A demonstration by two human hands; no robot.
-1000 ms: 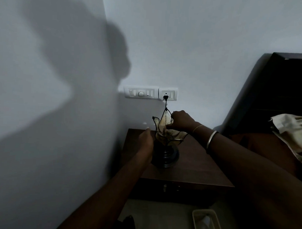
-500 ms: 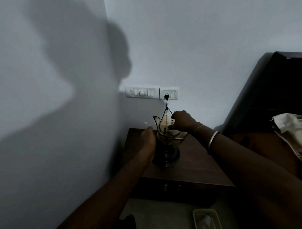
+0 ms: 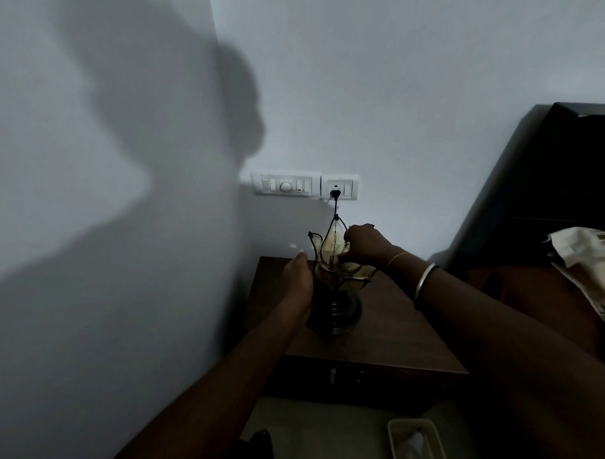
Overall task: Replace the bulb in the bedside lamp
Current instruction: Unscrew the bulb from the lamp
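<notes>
A small bedside lamp (image 3: 336, 309) with a dark round base and a petal-shaped glass shade (image 3: 322, 250) stands on a dark wooden nightstand (image 3: 393, 339). My left hand (image 3: 297, 279) wraps the left side of the lamp below the shade. My right hand (image 3: 364, 245) reaches into the open top of the shade, fingers pinched inside it; the bulb itself is hidden by the hand and petals. The lamp's black cord runs up to a plug (image 3: 335, 194) in the wall socket. The lamp is unlit.
A white switch panel (image 3: 284, 184) sits on the wall behind. A dark headboard (image 3: 553, 190) and a pillow (image 3: 588, 260) lie to the right. On the floor near me are a pale tray (image 3: 418, 446) holding a bulb-like object and a dark item (image 3: 259, 446).
My left hand has slid slightly up and closer against the lamp. My right hand stays inside the shade with little movement.
</notes>
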